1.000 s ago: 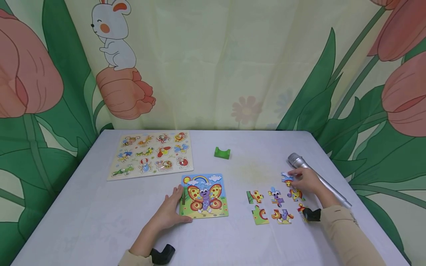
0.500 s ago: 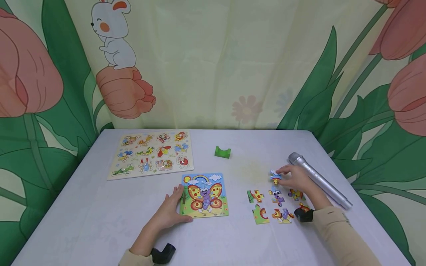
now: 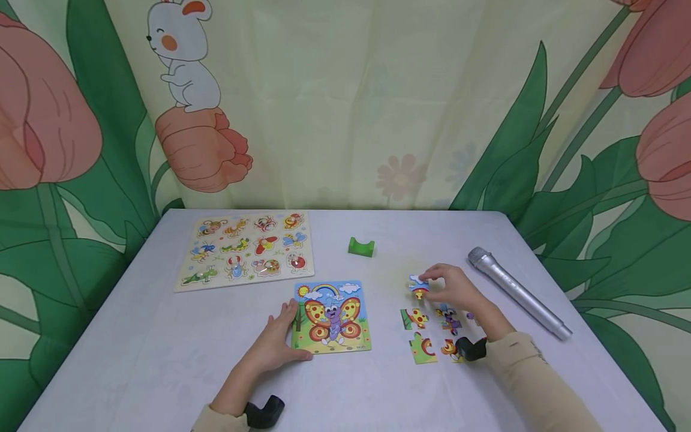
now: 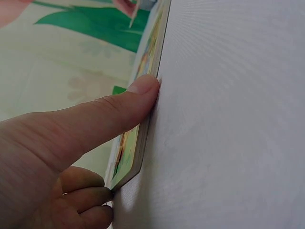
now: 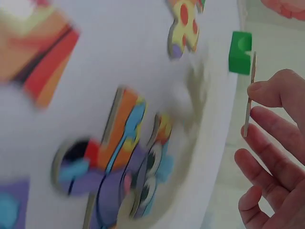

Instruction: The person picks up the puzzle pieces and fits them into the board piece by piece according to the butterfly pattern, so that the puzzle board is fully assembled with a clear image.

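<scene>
My left hand [image 3: 276, 343] rests against the lower left corner of a square butterfly puzzle board [image 3: 337, 318]. Its thumb [image 4: 143, 86] lies along the board's lower edge in the left wrist view, with the fingers at the left edge. My right hand [image 3: 459, 291] pinches a puzzle piece [image 3: 418, 288] with blue sky and cloud between thumb and fingers. Edge-on, that thin piece [image 5: 248, 112] stands above the table in the right wrist view. Below the hand lie a wing piece [image 3: 414, 319], a purple face piece [image 3: 447, 319] and a green corner piece [image 3: 423, 348]; the right arm covers others.
An insect puzzle board [image 3: 245, 252] lies at the back left. A small green block [image 3: 360, 247] sits at the back middle. On the right, a silver microphone [image 3: 518, 292] lies slantwise beyond the right arm. A patterned curtain [image 3: 335, 108] hangs behind the white table.
My right hand has lifted the sky piece from the right of the loose pieces and carried it left, above the wing piece in the head view. The left hand has stayed put.
</scene>
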